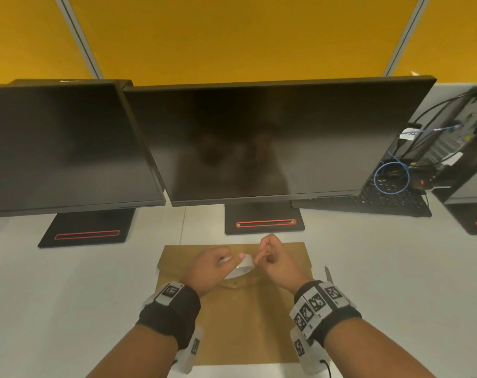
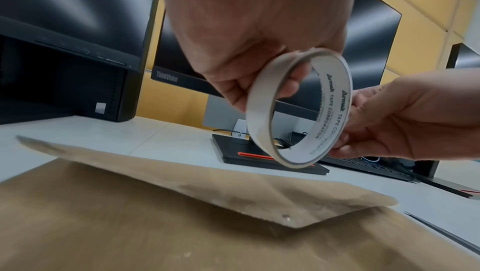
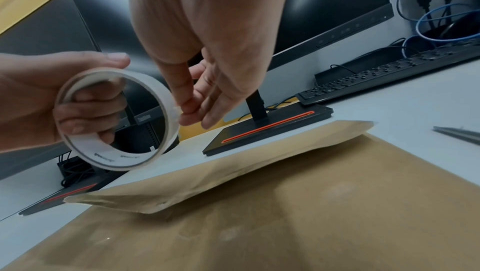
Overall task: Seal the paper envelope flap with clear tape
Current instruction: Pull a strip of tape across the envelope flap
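A brown paper envelope (image 1: 240,320) lies flat on the white desk (image 1: 68,296). Its pointed flap (image 2: 233,199) is folded down but stands slightly lifted off the body. Above the flap, my left hand (image 1: 229,261) holds a thin roll of clear tape (image 1: 243,266), with fingers through its white core (image 2: 335,111) and the thumb on top. My right hand (image 1: 262,257) meets the roll from the right. Its thumb and fingertips (image 3: 189,113) pinch at the outer surface of the roll (image 3: 103,158), where the tape looks slightly crinkled. No pulled-out strip shows.
A grey metal blade (image 1: 328,274), perhaps scissors, lies just right of the envelope. Two dark monitors stand behind, their black bases (image 1: 264,222) close to the envelope's far edge. A keyboard (image 1: 373,200), blue cables and a computer sit at the back right.
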### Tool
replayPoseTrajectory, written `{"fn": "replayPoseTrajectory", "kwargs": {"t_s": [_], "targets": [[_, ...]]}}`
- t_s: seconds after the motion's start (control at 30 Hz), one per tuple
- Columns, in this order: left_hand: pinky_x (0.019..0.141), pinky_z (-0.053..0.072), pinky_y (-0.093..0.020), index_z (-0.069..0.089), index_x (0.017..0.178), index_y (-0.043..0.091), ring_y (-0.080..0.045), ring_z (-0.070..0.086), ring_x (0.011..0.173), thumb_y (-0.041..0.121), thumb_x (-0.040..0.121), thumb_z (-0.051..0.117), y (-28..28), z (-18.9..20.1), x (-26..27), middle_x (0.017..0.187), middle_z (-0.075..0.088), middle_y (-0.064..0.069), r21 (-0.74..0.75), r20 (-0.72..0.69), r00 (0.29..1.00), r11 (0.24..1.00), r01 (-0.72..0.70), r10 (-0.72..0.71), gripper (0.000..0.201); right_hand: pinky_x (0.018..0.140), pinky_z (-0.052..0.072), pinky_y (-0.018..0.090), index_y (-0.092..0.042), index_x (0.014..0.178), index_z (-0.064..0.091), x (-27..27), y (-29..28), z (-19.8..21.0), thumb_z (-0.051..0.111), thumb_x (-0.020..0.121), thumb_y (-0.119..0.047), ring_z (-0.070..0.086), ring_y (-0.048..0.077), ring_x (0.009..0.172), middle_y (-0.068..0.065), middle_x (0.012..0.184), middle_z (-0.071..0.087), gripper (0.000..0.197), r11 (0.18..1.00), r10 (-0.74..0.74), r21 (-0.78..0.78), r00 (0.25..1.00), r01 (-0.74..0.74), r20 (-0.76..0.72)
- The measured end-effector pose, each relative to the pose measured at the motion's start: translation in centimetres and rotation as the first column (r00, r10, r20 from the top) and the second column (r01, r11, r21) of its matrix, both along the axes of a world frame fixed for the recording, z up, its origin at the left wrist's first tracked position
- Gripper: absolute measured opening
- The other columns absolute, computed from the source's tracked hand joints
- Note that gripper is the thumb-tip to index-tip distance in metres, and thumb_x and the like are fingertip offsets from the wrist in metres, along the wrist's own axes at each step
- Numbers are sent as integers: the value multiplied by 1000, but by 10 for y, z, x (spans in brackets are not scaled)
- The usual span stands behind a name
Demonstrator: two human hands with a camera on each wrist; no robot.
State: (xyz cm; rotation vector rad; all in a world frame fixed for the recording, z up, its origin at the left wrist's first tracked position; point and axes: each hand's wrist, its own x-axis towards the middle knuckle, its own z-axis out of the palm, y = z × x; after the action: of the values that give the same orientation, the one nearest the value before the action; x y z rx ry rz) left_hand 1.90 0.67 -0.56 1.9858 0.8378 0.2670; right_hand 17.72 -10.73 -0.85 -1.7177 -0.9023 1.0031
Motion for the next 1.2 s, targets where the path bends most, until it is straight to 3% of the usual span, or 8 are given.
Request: {"fn": "replayPoseTrajectory", "kwargs": {"t_s": [0.2, 0.37, 0.5, 0.67, 0.87, 0.97, 1.07, 1.2], "targets": [[57, 29, -31, 36, 55, 18, -13, 32, 54, 55, 81, 55, 7, 20, 14, 57, 28, -2, 81, -25, 997, 994, 72, -71, 48, 69, 44, 21, -22, 85, 42, 1, 4, 5, 49, 88, 1, 58, 10, 68, -1, 70, 62, 24, 999, -53, 13, 998, 53, 16], [60, 41, -21, 60, 73, -9, -19, 48, 64, 33, 95, 52, 15, 29, 14, 67, 48, -12, -248, 80, 995, 968, -32, 53, 48, 71, 52, 20, -16, 79, 47, 10, 5, 14, 52, 88, 6, 67, 9, 68, 9, 76, 62, 25, 990, -133, 36, 981, 140, -141], [65, 44, -31, 43, 63, 12, -19, 38, 57, 38, 100, 39, 17, 29, 12, 58, 35, -7, -468, 69, 962, 860, -202, 263, 46, 81, 56, 26, -12, 90, 69, 12, 4, 28, 55, 89, 5, 70, 21, 82, 4, 80, 68, 23, 994, -74, 49, 925, 99, -373], [55, 36, -30, 43, 89, 14, -13, 29, 53, 49, 97, 42, 19, 30, 9, 60, 29, -1, -700, 104, 927, 689, -188, 359, 36, 97, 48, 30, -23, 100, 73, 12, -2, 36, 68, 84, -12, 67, 19, 105, 3, 103, 74, 20, 1000, -12, -12, 951, 9, -308], [53, 44, -26, 41, 119, 15, -14, 43, 62, 30, 101, 42, 13, 33, 16, 92, 50, -7, -658, 111, 926, 725, -204, 361, 23, 94, 47, 25, -28, 73, 74, 3, 4, 34, 74, 79, -11, 65, 8, 88, -15, 73, 73, 17, 987, -160, -33, 983, 158, -88], [67, 58, -26, 43, 122, 30, -20, 59, 89, 30, 103, 37, 8, 29, 17, 122, 49, -4, -512, 108, 957, 840, -180, 271, 20, 89, 46, 24, -28, 70, 72, 2, 6, 32, 71, 83, -17, 64, 11, 90, -13, 78, 72, 17, 979, -203, -24, 977, 202, -59], [110, 34, -35, 42, 128, 48, -15, 37, 132, 39, 101, 37, 8, 20, 14, 149, 29, 8, -260, 75, 994, 964, -60, 82, 29, 83, 49, 22, -25, 72, 71, 5, 8, 29, 67, 85, -17, 65, 14, 89, -6, 83, 71, 16, 970, -241, -49, 969, 239, -48], [116, 20, -31, 58, 119, 41, -4, 25, 136, 44, 92, 53, 3, 17, 9, 145, 30, 17, -129, 10, 993, 984, 119, -119, 27, 87, 55, 35, -15, 77, 71, 9, 11, 22, 66, 85, -10, 66, 24, 84, 8, 82, 71, 11, 948, -319, -58, 933, 314, -166]]}}
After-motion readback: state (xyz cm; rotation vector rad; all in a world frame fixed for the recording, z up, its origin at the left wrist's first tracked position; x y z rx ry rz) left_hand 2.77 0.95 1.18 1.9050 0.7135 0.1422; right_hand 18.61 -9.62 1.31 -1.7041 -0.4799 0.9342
